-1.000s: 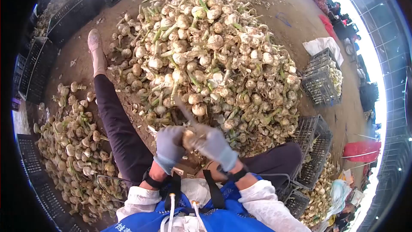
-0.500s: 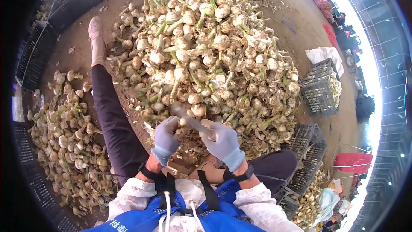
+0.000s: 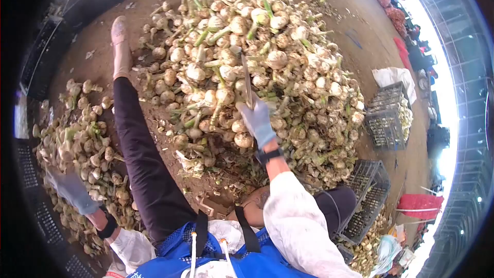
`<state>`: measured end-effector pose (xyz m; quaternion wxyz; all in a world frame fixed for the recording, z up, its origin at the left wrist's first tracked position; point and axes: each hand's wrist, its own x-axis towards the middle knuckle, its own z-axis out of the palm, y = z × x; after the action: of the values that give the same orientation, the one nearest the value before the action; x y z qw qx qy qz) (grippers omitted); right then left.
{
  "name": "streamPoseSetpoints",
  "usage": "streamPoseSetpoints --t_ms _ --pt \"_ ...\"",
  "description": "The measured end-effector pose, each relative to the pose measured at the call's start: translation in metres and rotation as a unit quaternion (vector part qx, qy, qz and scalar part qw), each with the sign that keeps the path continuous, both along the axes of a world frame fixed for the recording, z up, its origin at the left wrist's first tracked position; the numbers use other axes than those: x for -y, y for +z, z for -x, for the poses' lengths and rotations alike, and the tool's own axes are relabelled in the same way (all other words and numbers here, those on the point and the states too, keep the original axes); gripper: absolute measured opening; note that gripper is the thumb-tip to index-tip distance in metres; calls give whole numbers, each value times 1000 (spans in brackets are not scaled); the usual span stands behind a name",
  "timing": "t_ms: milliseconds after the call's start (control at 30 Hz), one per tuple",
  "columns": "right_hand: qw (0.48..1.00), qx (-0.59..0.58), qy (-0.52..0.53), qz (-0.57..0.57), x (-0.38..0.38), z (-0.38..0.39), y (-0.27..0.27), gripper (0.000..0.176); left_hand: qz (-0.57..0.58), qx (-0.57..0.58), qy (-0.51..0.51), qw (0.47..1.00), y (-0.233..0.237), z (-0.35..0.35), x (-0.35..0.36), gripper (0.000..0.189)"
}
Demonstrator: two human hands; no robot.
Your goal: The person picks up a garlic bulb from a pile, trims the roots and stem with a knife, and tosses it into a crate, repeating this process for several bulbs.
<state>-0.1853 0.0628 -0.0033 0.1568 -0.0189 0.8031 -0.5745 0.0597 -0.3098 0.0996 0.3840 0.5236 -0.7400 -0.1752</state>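
Observation:
My right hand (image 3: 257,121), in a grey glove, is closed around a knife (image 3: 247,80), its narrow blade pointing up and away from me. It hovers over the near side of a large heap of garlic bulbs (image 3: 278,61) with stems and roots. Far to the left, my left hand (image 3: 72,190), also gloved, is over a smaller pile of garlic bulbs (image 3: 85,146). Motion smears this hand, but its fingers look stretched out and I make out nothing held in them.
My outstretched leg (image 3: 141,144) lies between the two piles. Black crates (image 3: 38,72) line the left edge. On the right stand a filled crate (image 3: 383,123), a tilted crate (image 3: 368,201) and a red bundle (image 3: 421,206). Trimmings litter the ground beside my bent leg.
My hands were together in front of me, working with the knife. My left hand has swung far left to the smaller pile; my right has moved forward with the knife, now pointing away.

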Motion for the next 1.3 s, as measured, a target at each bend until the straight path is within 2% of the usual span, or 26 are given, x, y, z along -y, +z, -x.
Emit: streamPoseSetpoints --t_ms 33,67,133,167,200,267,300,333,367,400,433,500,567,600,633,667,700,733,767,833,867,900,967,1167,1267,1300 --pt "998 65 -23 15 14 11 -1 45 -92 -270 -101 953 5 -5 -4 35" --pt "997 78 -6 12 19 15 -2 43 -87 -271 -92 954 3 -8 -13 35" --pt "996 90 11 7 16 14 4 41 -237 -213 -199 927 -7 9 -51 30" --pt "992 118 -16 46 10 10 12 38 -280 -242 -331 868 -26 15 -62 25" --pt "985 145 -45 85 0 5 20 36 -461 -253 -376 763 -1 35 -98 23" --pt "984 119 -74 109 -31 -12 39 33 -614 -318 -361 626 -34 55 -140 19" --pt "980 97 -100 140 -43 -25 48 31 -546 -239 -414 688 -50 63 -167 21" --pt "975 78 -94 183 -49 -41 57 28 -734 -221 -361 531 -41 71 -184 22" --pt "968 59 -87 226 -53 -60 66 26 -791 -199 -393 424 -76 76 -203 26" --pt "973 53 -76 211 -52 -79 76 24 -834 -191 -388 344 -102 82 -226 29" --pt "977 48 -64 198 -50 -98 79 22 -879 -131 -355 290 -86 87 -239 29" --pt "971 -115 116 176 -45 -133 63 11 -857 -244 -390 234 -103 92 -267 35" --pt "980 -58 143 123 -39 -177 54 16 -864 -218 -409 196 -109 94 -268 29" --pt "981 -57 138 126 -40 -185 60 16 -817 -193 -467 278 -106 90 -267 25" --pt "984 -48 150 81 -42 -189 69 17 -816 -188 -469 282 -107 88 -258 25" --pt "985 -38 163 39 -44 -191 73 18 -518 -154 -686 486 -111 84 -243 24" --pt "993 -50 104 -9 -50 -187 73 24 -130 -90 -783 602 -112 79 -233 24" --pt "975 -136 108 -135 -55 -178 81 29 -128 -84 -784 602 -103 76 -234 24" --pt "934 -219 106 -261 -56 -168 88 33 -266 -109 -719 633 -91 74 -240 22" --pt "903 -284 124 -298 -51 -153 88 32 -520 -151 -537 647 -73 69 -252 18" --pt "884 -298 160 -324 -47 -149 88 33 -153 -60 -646 746 -102 61 -249 23" --pt "862 -310 196 -350 -43 -148 87 34 -151 -57 -648 744 -95 61 -249 23" --pt "857 -312 204 -357 -37 -150 90 36 -339 -91 -653 672 -77 60 -249 28" --pt "837 -296 249 -387 -30 -158 95 40 -220 -64 -700 677 -88 49 -243 28" --pt "801 -354 265 -405 -35 -153 99 31 -512 -162 -620 573 -86 52 -249 27" --pt "802 -354 259 -405 -38 -152 99 31 -506 -143 -631 570 -91 51 -248 26"
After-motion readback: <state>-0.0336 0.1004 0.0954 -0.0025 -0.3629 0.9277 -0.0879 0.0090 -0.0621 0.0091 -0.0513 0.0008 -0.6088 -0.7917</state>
